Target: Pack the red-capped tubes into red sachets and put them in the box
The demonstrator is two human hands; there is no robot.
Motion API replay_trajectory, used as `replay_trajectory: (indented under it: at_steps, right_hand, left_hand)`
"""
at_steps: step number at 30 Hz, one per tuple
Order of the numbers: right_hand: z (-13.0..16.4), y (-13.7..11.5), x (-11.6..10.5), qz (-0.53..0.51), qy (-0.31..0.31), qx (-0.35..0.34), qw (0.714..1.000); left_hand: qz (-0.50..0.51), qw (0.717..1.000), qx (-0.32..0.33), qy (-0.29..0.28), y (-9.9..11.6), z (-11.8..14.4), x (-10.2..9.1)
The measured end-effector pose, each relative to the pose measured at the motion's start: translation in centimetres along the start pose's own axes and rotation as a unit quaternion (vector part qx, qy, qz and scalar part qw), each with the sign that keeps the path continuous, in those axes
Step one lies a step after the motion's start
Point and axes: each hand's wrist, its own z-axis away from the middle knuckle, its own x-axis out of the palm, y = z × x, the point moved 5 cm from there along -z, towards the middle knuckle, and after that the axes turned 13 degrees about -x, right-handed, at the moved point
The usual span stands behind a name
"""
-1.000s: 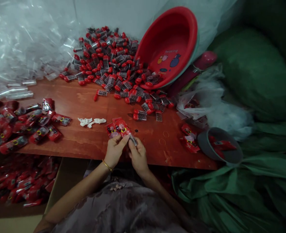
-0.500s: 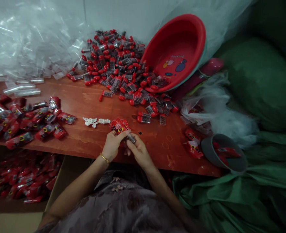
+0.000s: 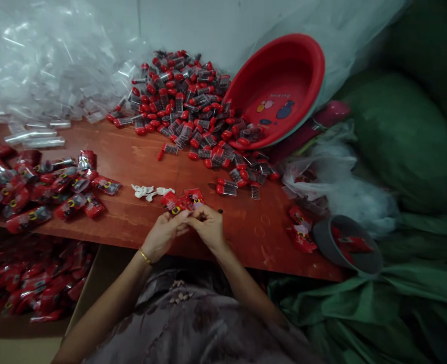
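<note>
Red packets [image 3: 181, 201] sit pinched between both hands at the near edge of the worktop [image 3: 140, 162]: the left hand [image 3: 164, 232] grips one packet, the right hand [image 3: 209, 226] closes on the packets beside it, fingertips meeting. White scraps [image 3: 151, 191] lie just beyond. Filled packets [image 3: 49, 184] pile up to the left; red-capped vials [image 3: 193, 111] spill from a tilted red basin [image 3: 280, 91].

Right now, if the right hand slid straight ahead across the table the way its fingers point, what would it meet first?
Most likely the red packets lying just beyond the right hand, touching its fingertips; past them the white scraps. Depth is hard to judge.
</note>
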Motion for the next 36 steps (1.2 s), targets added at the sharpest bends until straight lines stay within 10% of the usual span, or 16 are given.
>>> replay_trajectory:
  at_steps: [4, 10, 14, 18, 22, 30, 36]
  right_hand:
    - [-3.1, 0.5, -1.5, 0.287, -0.017, -0.107, 0.952]
    - [-2.9, 4.2, -8.0, 0.524, -0.030, -0.079, 0.848]
    - [1.1, 4.9, -8.9, 0.544, -0.035, -0.102, 0.832]
    - [3.8, 4.1, -8.7, 0.533, 0.000, -0.134, 0.835]
    - [4.0, 4.0, -8.7, 0.518, 0.015, -0.153, 0.842]
    - [4.1, 2.4, -9.0, 0.471, 0.063, -0.196, 0.858]
    - [1.7, 1.0, -6.3, 0.246, 0.071, -0.108, 0.961]
  left_hand:
    - [0.055, 0.994, 0.003, 0.092, 4.8, 1.5, -5.4]
    - [0.131, 0.925, 0.265, 0.237, 13.2, 5.2, -13.0]
    - [-0.161, 0.876, 0.342, 0.300, 10.5, 2.6, -7.8]
    - [-0.591, 0.673, 0.362, 0.256, 5.1, -2.6, 1.1]
    - [-0.744, 0.548, 0.302, 0.236, 2.4, -5.7, 3.1]
    - [-0.729, 0.540, 0.320, 0.274, 2.2, -5.5, 1.7]
    - [-0.682, 0.559, 0.379, 0.283, 2.6, -2.5, 3.8]
